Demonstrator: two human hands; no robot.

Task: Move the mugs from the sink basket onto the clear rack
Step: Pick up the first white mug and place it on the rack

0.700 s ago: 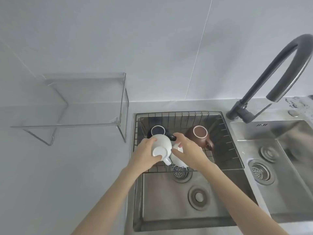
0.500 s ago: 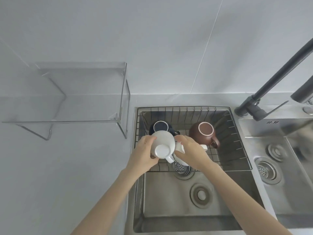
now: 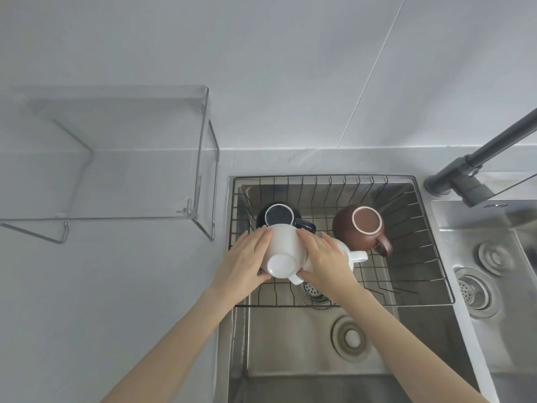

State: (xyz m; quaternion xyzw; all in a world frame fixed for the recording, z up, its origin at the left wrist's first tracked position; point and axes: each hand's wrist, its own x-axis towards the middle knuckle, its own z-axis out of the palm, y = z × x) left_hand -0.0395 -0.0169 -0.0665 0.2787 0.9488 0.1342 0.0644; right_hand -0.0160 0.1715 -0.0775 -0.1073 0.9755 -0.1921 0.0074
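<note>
- White ceramic, the mug (image 3: 283, 251) being handled is sitting upside down, base toward the camera, over the near-left part of the wire sink basket (image 3: 433, 257); whether it is lifted clear of the wires cannot be told.
- The left hand (image 3: 247, 261) is pressing against the mug's 9 o'clock side, fingers close together and curved along the wall, thumb tucked under the near edge.
- The right hand (image 3: 327, 258) is cupping the 3 o'clock side in the same way, fingers extended along the mug's wall, so both hands are clasping the one mug between them.
- A second white mug (image 3: 353, 254) is lying mostly hidden beneath the right hand, its handle poking out toward 3 o'clock.
- A dark navy mug (image 3: 279, 215) is resting inverted just at 12 o'clock of the held mug, touching or nearly touching it.
- A brown mug (image 3: 361, 225) is sitting inverted at about 2 o'clock, apart from the hands, handle pointing toward 4 o'clock.
- The basket is spanning the far half of the steel sink (image 3: 290, 359).
- The clear rack (image 3: 116, 158) is standing on the grey counter (image 3: 87, 315) at 10 o'clock, well apart from the mugs.
- A dark faucet (image 3: 470, 167) is rising at 2 o'clock, beside a second basin (image 3: 494, 286).
</note>
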